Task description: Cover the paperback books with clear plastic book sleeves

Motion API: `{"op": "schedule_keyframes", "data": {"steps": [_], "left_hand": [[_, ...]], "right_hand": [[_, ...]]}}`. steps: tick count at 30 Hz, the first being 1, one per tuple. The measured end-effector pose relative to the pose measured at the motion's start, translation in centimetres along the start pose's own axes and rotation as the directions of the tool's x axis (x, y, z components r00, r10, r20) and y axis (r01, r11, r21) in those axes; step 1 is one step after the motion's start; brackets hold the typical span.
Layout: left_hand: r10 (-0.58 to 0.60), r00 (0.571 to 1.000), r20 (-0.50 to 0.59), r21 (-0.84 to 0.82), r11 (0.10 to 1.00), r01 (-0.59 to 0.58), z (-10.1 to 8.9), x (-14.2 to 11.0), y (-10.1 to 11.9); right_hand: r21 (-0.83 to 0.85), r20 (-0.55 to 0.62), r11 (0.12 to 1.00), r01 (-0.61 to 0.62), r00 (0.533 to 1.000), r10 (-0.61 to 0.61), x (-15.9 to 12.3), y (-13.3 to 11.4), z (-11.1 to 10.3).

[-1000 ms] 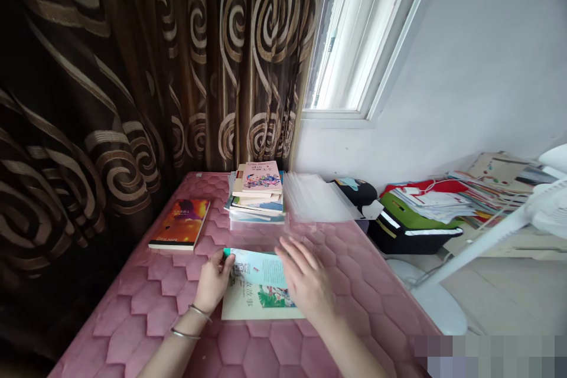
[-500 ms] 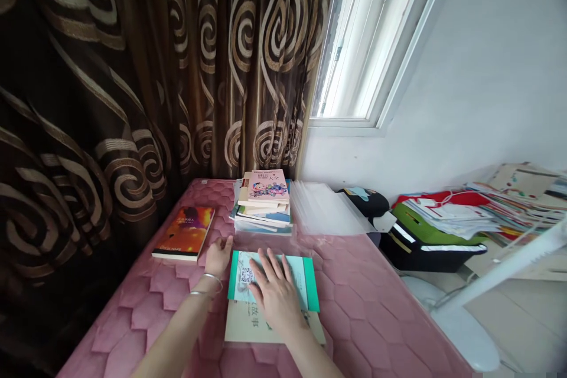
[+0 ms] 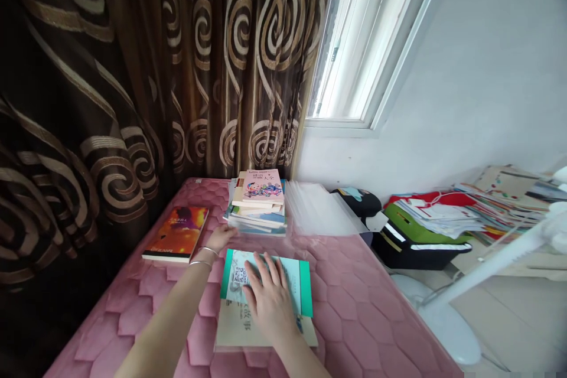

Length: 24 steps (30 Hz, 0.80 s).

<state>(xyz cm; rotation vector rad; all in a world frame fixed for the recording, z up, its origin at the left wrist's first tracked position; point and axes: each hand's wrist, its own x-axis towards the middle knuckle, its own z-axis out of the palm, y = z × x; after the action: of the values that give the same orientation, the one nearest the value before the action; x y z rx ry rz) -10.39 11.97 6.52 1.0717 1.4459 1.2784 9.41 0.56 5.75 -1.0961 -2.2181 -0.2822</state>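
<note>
A cream book (image 3: 234, 331) with a green-edged, pale blue band (image 3: 305, 289) across its upper part lies on the pink quilted bed. My right hand (image 3: 270, 292) rests flat on the band, fingers spread. Beyond the book's top edge, my left hand (image 3: 222, 237) has its fingertips pinched at the corner of a clear plastic book cover (image 3: 261, 240). This see-through film is hard to make out; a strip of it also shows along the book's lower edge. Silver bangles circle my left wrist.
A stack of books (image 3: 261, 201) with a pink one on top stands behind the film. To the left lies an orange book (image 3: 177, 233). Clear plastic sheets (image 3: 321, 209) lie right of the stack. Beyond the bed are a black box (image 3: 407, 248) and a white stand (image 3: 452, 319).
My left hand has moved forward, away from the cream book and toward the stack, stretching the clear film. My right hand stays flat on the book. The view has shifted slightly.
</note>
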Motion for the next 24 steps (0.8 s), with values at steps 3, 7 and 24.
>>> {"op": "schedule_keyframes", "data": {"steps": [3,7,24], "left_hand": [[0.008,0.999,0.051,-0.103,0.995,-0.002,0.1,-2.2,0.1],[0.048,0.998,0.046,-0.198,0.980,-0.038,0.4,-5.1,-0.3],[-0.023,0.997,-0.070,-0.212,0.977,0.007,0.3,-9.5,0.1]], "right_hand": [[-0.004,-0.010,1.000,0.015,1.000,-0.015,-0.1,-0.2,0.0],[-0.017,-0.015,1.000,0.021,1.000,-0.021,-0.7,-0.6,0.2],[-0.041,-0.025,0.999,0.002,1.000,-0.003,-1.7,-1.0,1.3]]}}
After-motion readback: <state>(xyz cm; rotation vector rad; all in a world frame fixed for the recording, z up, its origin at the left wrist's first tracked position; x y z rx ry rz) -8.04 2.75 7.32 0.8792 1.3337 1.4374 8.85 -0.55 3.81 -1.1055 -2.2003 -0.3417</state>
